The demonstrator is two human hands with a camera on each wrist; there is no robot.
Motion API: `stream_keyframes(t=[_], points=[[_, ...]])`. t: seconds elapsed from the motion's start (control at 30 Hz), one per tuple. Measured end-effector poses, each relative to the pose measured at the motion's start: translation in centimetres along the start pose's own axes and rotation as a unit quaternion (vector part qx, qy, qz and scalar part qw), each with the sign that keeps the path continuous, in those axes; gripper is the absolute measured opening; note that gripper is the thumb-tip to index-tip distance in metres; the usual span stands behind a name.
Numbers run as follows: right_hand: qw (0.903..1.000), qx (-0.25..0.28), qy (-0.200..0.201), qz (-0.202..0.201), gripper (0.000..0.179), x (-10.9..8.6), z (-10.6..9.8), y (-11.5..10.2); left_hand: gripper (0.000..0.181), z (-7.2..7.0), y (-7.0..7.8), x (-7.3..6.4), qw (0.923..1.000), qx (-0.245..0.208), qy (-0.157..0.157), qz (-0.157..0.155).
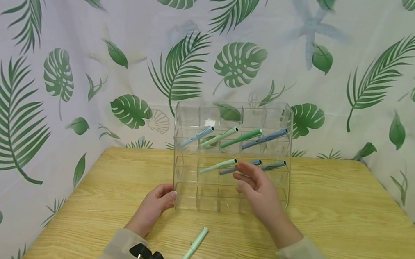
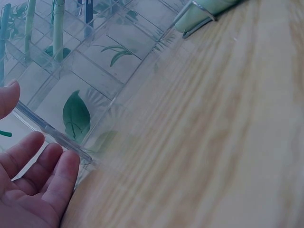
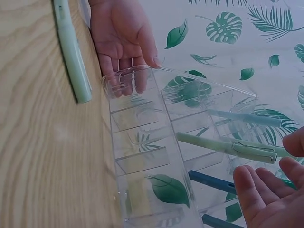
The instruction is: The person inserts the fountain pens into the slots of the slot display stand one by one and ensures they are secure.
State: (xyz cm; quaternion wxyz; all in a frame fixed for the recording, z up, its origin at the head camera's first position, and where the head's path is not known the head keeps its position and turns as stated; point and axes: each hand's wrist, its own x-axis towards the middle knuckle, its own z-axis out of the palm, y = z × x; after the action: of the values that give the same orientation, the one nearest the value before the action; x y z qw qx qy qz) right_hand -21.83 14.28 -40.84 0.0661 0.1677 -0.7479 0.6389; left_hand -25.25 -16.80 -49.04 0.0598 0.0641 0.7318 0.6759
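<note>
A clear tiered pen rack [image 1: 186,196] stands upright on the table. My left hand [image 1: 153,205] grips its left edge low down, thumb in front and fingers round the side. In front of the lower pen row is my right hand [image 1: 261,194], its fingers loosely bent and apart with nothing between them. The fingertips are beside a light green pen [image 3: 251,151] with a wire clip. A blue pen [image 1: 227,170] and a grey-green pen [image 1: 274,166] lean in the same row, partly behind the hand. Another light green pen [image 1: 193,247] lies on the table before the rack.
The rack's upper pen row holds a light blue pen [image 1: 197,136], a light green pen [image 1: 219,137], a green pen [image 1: 241,138] and a dark blue pen [image 1: 265,138]. Behind the wooden table [image 1: 351,224] hangs a leaf-print cloth [image 1: 215,43].
</note>
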Motion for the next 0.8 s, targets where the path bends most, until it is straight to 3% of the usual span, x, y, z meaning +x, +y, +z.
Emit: stream_keyframes(t=[0.23, 0.4, 0.6, 0.8], points=[[0.9995, -0.019, -0.023, -0.004, 0.046, -1.1, -0.3, 0.3, 0.049, 0.0, -0.2, 0.1, 1.0000, 0.003, 0.001, 0.002], [0.9961, -0.073, -0.050, 0.003, 0.042, -1.7, -0.4, 0.7, 0.048, 0.0, -0.4, 0.1, 1.0000, 0.008, 0.001, 0.005], [0.9853, -0.106, -0.133, 0.012, 0.040, -2.1, 0.2, 1.4, 0.046, 0.0, -0.2, 0.0, 1.0000, 0.001, 0.002, 0.003], [0.9673, -0.118, -0.223, 0.030, 0.045, -2.2, 0.8, 2.2, 0.045, 0.0, -0.1, 0.0, 1.0000, -0.003, 0.001, 0.002]])
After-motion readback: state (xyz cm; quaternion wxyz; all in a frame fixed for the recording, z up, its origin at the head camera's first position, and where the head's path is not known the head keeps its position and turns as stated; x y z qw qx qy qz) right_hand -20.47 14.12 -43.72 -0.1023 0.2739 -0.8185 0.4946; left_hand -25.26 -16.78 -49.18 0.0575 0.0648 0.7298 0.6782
